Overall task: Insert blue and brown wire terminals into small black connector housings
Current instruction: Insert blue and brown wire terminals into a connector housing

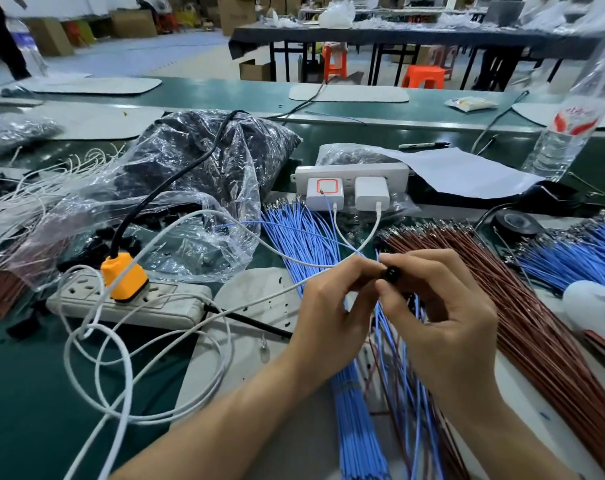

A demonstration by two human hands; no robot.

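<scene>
A long green workbench in a busy workshop hall, with a pale mat laid on it. Just above the mat, the small black housing sits pinched between the thumb and forefinger of the right hand, its other fingers curled beneath. The left hand meets it from the side, fingertips closed together right at the housing, apparently on a thin blue wire; the terminal itself is hidden. Several blue and brown wires hang below the two hands.

To do this well, I would keep the housing steady, line the terminal up straight with its slot, grip the wire close to the metal end so it cannot buckle, and push until it seats, then tug lightly to check.

The blue wires lie to the left of the hands, the brown wires to the right. Further off are a power strip with an orange plug and a crumpled plastic bag.
</scene>
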